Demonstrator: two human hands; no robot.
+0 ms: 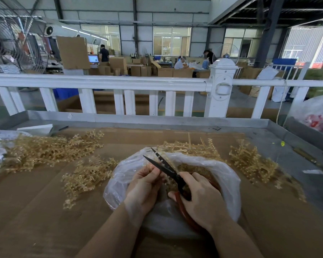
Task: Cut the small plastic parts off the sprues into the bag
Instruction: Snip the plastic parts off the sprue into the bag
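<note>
**A:** Head camera first: where is the sprue being worked on?

**B:** A thin tan sprue (153, 167) is pinched in the curled fingers of the left hand (145, 185), held over the open mouth of the clear plastic bag (227, 175). It is small and partly hidden by the fingers, so I cannot tell how many parts it carries.

**A:** And the other hand?

**B:** The right hand (199, 198) grips the red handles of the scissors (168, 169). Their black blades stand apart, pointing up and away from that hand, crossing just above the left hand's fingertips beside the sprue.

**A:** What is in the bag?

**B:** A heap of cut parts (190, 170), tan, lying just beyond the right hand's knuckles. The bag's rim wraps around both wrists.

**A:** Further out?

**B:** To the left of the left hand lies a sprue pile (86, 177), with a larger heap (45, 149) farther left. Beyond the scissor tips sits another cluster (194, 146), and right of the right hand a fourth one (254, 161). All rest on brown cardboard (35, 211) inside a metal tray (157, 121). Past that runs a white railing (119, 81).
</note>
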